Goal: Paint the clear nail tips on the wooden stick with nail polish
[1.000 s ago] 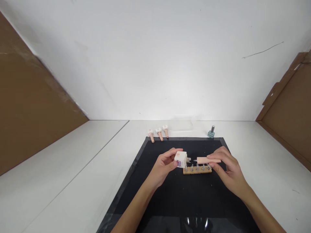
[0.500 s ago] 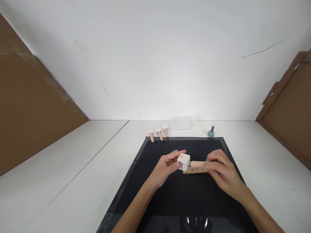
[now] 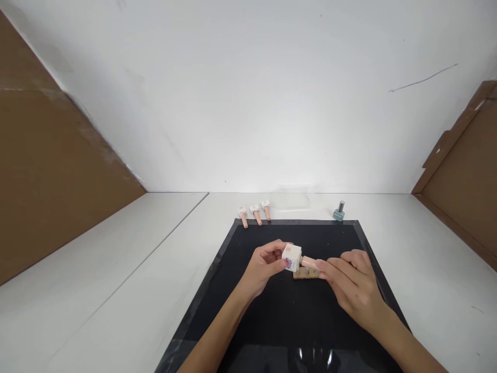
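Between the thumb and fingers of my left hand (image 3: 267, 264) is a white, square nail polish bottle (image 3: 292, 257) with a coloured print on its side. Its long pink cap (image 3: 309, 262) points right and slopes slightly down. The thumb and forefinger of my right hand (image 3: 351, 282) pinch the cap's far end, with the other fingers loosely bent above. Whether the cap is still seated on the bottle is hard to see, but the two are in line. Just behind and below the cap lies a small tan strip (image 3: 305, 274) bearing several grey studs, partly covered by my right hand.
A black mat (image 3: 295, 316) lies under my hands on the white table. Along its far edge, three white bottles with pink caps (image 3: 255, 213) lie at the left, and a teal bottle (image 3: 338, 214) with a grey cap stands right. Cardboard panels (image 3: 58, 171) flank the table.
My right hand has turned and shifted its grip on the cap, its fingers now more raised and spread. The cap end has dipped a little. My left hand keeps its hold on the bottle.
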`<action>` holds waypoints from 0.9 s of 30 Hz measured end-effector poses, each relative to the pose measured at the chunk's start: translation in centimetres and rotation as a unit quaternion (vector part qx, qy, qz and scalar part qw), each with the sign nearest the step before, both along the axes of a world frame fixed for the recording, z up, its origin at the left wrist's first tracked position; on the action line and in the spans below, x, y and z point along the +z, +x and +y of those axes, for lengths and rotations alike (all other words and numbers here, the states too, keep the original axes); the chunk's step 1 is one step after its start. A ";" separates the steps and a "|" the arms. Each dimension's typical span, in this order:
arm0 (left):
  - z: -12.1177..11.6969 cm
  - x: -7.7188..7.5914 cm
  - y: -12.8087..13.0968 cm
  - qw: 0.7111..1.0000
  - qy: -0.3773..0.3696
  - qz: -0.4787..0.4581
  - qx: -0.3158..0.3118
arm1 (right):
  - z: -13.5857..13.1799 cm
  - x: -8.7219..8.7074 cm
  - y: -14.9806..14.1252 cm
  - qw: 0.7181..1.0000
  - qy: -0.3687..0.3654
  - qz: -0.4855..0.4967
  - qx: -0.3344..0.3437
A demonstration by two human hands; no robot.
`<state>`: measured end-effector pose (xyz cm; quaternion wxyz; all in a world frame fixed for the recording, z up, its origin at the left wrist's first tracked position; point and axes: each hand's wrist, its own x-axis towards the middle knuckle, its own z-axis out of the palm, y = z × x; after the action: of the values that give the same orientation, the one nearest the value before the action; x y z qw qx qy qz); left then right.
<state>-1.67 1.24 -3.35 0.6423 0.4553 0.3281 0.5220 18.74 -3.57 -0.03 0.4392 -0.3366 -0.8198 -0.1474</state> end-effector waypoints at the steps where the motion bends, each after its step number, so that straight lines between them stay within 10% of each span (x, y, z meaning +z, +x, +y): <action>1: 0.0 -0.1 0.1 1.000 -0.004 -0.001 -0.005 | 0.2 0.0 0.1 0.998 -0.050 0.026 0.026; 5: -0.1 -0.3 0.3 0.999 -0.030 -0.021 -0.009 | 0.6 -0.6 -0.1 0.967 -0.182 0.164 0.067; 13: 0.0 0.2 0.2 1.000 -0.013 -0.008 0.010 | 0.3 -1.7 -0.5 0.992 -0.043 0.110 0.038; 21: -0.3 0.1 0.3 1.000 -0.004 -0.024 -0.004 | 0.8 -1.6 0.0 0.932 -0.278 0.229 0.051; 27: -0.2 0.0 0.2 1.000 0.013 -0.022 -0.007 | 1.0 -1.6 0.0 0.962 -0.183 0.189 0.076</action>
<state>-1.48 1.06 -3.30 0.6472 0.4538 0.3040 0.5318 18.79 -2.57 -1.63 0.5271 -0.3695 -0.7580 0.1050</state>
